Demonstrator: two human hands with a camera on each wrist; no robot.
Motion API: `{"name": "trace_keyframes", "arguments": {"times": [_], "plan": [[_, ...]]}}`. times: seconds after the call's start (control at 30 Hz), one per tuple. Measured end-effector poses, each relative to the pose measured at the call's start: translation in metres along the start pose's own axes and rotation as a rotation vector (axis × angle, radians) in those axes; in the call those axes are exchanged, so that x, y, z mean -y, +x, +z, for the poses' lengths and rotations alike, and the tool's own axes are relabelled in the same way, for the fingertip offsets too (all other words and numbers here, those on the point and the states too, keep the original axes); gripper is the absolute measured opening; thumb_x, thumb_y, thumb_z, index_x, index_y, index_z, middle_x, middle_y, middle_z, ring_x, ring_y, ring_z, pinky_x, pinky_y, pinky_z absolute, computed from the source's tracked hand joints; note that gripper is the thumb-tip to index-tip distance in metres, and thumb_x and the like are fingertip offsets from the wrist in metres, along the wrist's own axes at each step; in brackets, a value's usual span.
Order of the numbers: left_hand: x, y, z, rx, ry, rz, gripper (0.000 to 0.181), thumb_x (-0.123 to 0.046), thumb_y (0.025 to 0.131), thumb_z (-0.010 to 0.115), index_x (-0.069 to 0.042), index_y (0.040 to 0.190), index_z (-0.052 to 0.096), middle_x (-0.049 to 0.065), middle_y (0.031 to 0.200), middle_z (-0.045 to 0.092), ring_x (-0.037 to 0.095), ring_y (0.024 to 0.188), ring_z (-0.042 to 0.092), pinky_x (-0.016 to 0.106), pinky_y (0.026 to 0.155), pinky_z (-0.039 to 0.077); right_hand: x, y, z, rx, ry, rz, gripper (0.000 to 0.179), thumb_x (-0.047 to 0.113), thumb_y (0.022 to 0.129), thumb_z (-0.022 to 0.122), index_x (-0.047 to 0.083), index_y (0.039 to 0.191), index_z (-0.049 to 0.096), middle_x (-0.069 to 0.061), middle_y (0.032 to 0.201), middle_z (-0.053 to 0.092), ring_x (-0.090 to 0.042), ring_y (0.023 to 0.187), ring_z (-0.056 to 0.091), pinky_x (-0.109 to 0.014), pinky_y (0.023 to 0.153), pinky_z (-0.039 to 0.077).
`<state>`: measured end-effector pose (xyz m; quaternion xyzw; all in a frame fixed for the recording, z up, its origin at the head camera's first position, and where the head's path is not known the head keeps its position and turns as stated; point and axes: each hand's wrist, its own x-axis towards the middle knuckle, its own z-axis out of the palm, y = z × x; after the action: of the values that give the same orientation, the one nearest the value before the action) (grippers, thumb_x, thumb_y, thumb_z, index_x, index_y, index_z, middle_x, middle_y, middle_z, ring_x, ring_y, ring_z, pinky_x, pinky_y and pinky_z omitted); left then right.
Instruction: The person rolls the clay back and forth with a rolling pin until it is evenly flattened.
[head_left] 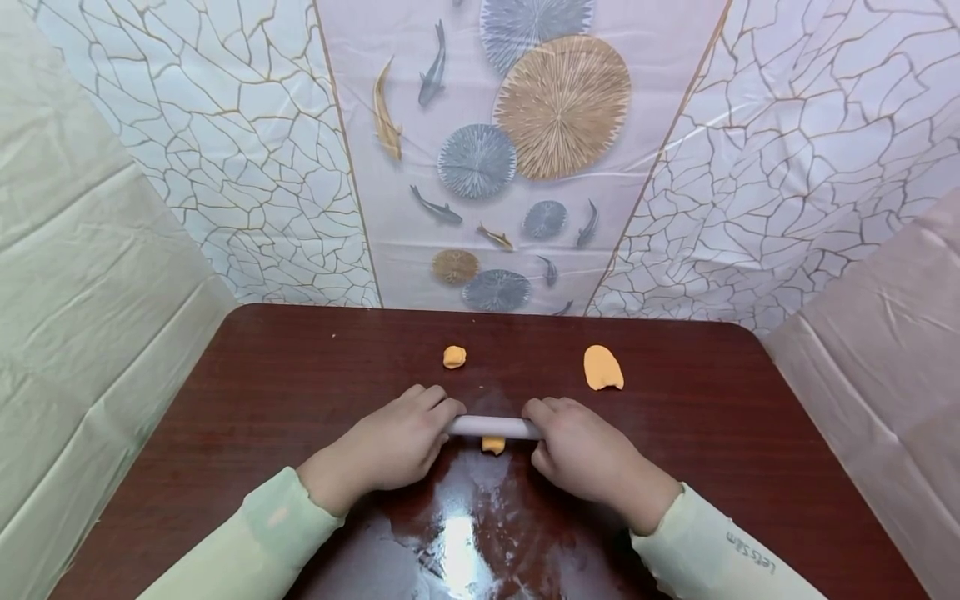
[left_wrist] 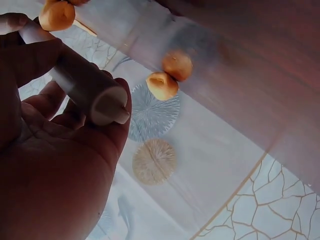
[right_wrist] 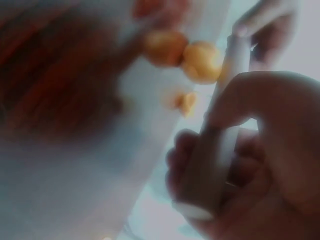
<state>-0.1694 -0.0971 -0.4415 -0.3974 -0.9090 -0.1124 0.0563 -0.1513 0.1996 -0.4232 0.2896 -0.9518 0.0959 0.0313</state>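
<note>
A white rolling pin (head_left: 496,427) lies crosswise in front of me, over a small piece of orange dough (head_left: 492,445) whose near end shows below it. My left hand (head_left: 393,437) grips the pin's left end, and my right hand (head_left: 588,450) grips the right end. Seen from the left wrist, the pin's end face (left_wrist: 109,106) with a small knob pokes out of the palm. In the right wrist view, fingers and thumb curl round the pin (right_wrist: 212,155), and a rounded lump of dough (right_wrist: 201,62) shows beside it. The pin hides most of the piece beneath.
Behind the pin sits another small lump of orange dough (head_left: 454,357). A flattened oval piece of dough (head_left: 603,367) lies farther right. The glossy dark red-brown table (head_left: 300,367) mirrors light near its front. Patterned sheeting (head_left: 262,167) rises behind the table, with pale cloth (head_left: 75,292) at the sides.
</note>
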Motion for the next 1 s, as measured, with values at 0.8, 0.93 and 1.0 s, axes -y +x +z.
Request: {"name": "trace_keyframes", "arguments": {"times": [0.8,0.93,1.0], "plan": [[-0.022,0.002,0.013,0.288,-0.040,-0.247,0.074,-0.059,0.119,0.042,-0.014,0.178,0.037,0.014,0.187,0.029,0.039,0.176,0.018,0.061,0.142,0.019,0.010,-0.013,0.017,0.179,-0.089,0.019,0.070,0.039,0.116,0.061,0.002,0.172,0.042,-0.019,0.181,0.040,-0.042,0.169,0.038,-0.062,0.136,0.034],[-0.023,0.003,0.013,0.317,-0.048,-0.269,0.077,-0.062,0.118,0.042,-0.016,0.179,0.034,0.014,0.187,0.027,0.037,0.177,0.018,0.060,0.142,0.018,0.011,-0.013,0.019,0.200,-0.074,0.039,0.073,0.044,0.117,0.058,0.003,0.175,0.038,-0.017,0.184,0.034,-0.042,0.171,0.032,-0.062,0.138,0.030],[-0.023,0.002,0.012,0.335,-0.056,-0.276,0.078,-0.063,0.117,0.043,-0.017,0.179,0.034,0.013,0.188,0.026,0.037,0.177,0.018,0.060,0.142,0.018,0.011,-0.013,0.020,0.209,-0.070,0.041,0.074,0.045,0.117,0.057,0.004,0.175,0.036,-0.017,0.185,0.032,-0.042,0.172,0.030,-0.062,0.138,0.029]]}}
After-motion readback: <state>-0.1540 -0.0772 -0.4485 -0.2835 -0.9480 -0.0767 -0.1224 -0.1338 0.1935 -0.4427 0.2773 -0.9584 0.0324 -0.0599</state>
